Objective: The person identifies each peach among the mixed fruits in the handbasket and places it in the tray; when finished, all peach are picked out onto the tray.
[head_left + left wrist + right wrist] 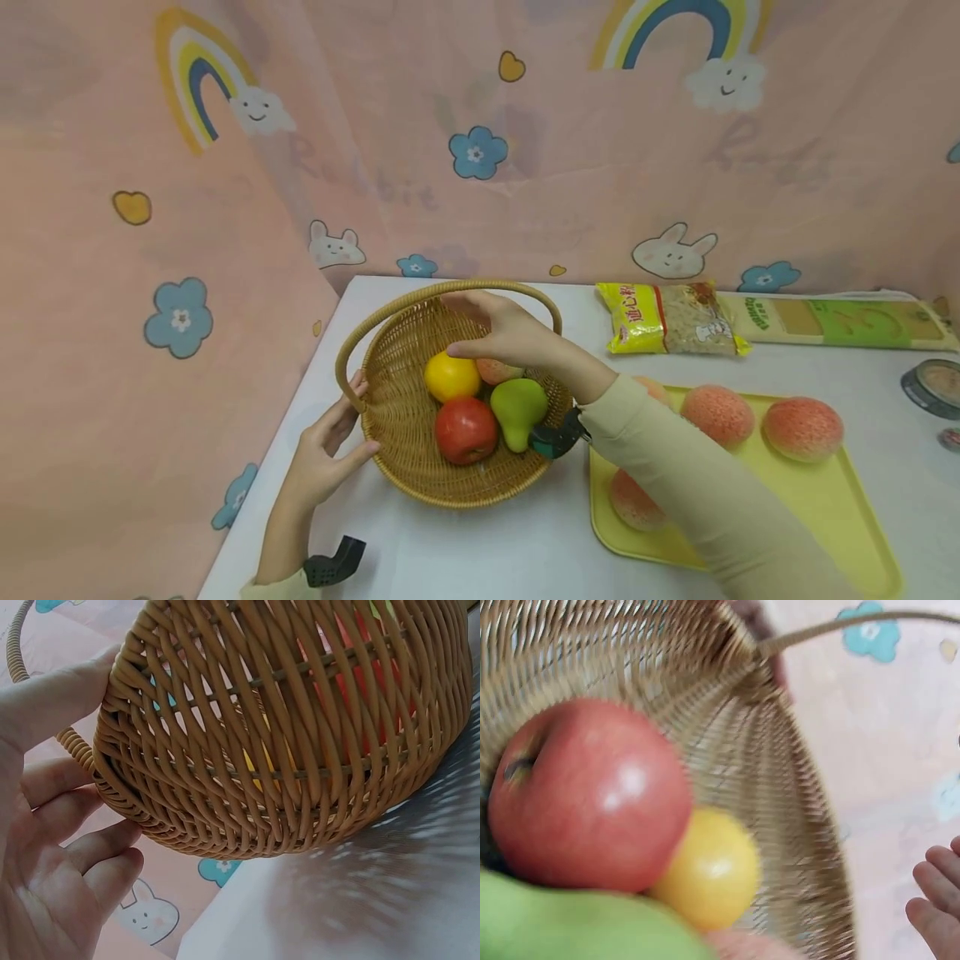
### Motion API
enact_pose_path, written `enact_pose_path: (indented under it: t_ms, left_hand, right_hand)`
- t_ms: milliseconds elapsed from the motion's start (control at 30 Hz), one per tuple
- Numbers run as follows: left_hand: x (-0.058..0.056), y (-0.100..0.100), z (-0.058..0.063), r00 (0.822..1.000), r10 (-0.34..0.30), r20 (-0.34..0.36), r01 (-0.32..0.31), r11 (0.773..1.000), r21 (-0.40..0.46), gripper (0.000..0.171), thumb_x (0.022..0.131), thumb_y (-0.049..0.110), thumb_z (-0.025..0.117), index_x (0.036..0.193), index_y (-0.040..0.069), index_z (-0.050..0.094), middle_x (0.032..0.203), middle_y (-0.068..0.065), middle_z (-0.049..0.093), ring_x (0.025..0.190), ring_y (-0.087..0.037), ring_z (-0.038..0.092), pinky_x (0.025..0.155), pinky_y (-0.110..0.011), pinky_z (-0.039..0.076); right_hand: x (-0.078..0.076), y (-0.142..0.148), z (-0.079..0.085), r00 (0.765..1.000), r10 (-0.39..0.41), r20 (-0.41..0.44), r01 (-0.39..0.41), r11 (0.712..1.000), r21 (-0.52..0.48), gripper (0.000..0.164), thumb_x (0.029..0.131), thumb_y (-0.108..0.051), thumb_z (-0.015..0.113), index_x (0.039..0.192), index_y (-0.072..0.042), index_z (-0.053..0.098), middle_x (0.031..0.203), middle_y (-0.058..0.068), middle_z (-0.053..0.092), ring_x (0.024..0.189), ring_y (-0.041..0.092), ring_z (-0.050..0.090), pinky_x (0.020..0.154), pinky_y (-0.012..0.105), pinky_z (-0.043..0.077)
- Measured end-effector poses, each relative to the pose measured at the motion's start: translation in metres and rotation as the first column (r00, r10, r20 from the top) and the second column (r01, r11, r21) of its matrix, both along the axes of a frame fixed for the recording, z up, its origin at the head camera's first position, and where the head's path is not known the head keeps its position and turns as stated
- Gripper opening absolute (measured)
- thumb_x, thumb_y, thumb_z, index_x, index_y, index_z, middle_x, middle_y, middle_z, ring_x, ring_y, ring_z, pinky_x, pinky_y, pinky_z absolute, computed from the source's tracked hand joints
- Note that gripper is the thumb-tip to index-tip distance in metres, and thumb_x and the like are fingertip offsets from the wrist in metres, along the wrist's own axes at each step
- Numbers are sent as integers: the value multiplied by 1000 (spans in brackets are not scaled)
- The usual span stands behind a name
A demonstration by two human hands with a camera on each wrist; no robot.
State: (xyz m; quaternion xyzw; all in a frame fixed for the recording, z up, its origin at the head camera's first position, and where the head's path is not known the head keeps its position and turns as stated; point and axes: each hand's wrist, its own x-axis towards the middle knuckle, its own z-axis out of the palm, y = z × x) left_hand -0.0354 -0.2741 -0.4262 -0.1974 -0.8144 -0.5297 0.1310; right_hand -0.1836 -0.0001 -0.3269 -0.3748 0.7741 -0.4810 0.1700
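Note:
A woven wicker basket [405, 417] with an arched handle stands on the white table. In it lie a red apple [466, 430], a green pear [519, 410], a yellow fruit [452, 377] and a pinkish peach [501, 372], partly covered by the right hand. My left hand [322, 458] holds the basket's left side near the handle's base, thumb and fingers at the rim [112, 761]. Under the handle, my right hand [502, 329] reaches over the peach and yellow fruit. Its fingers are extended and hold nothing; in the right wrist view they appear at the right edge.
Right of the basket, a yellow tray [810, 517] carries several peaches [802, 428], partly behind the right sleeve. Farther back lie a yellow pasta bag [667, 318] and a long green-and-beige packet [847, 322]. A round dark-rimmed container [933, 387] sits at the right edge.

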Motion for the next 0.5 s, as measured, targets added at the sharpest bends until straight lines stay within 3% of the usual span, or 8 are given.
enact_pose_path:
  t_ms: [100,500]
  left_hand:
    - [0,-1,-1,1000,-4,8,4,1000,7,77,74,-16,69,143,-5,34,155,-18,22,140,-13,32,110,-17,32]
    - [-1,-3,0,1000,2,31,-2,1000,7,75,77,-13,69,143,-6,34,156,-13,22,141,-16,32,110,-19,32]
  right_hand:
    - [-8,-6,-9,999,-27,19,26,999,36,69,85,-23,72,143,-6,38,147,7,42,138,22,38,114,37,33]
    - [-24,-8,-31,996,-63,-66,73,985,155,67,85,-26,71,140,-2,42,142,11,48,133,27,43,111,41,37]
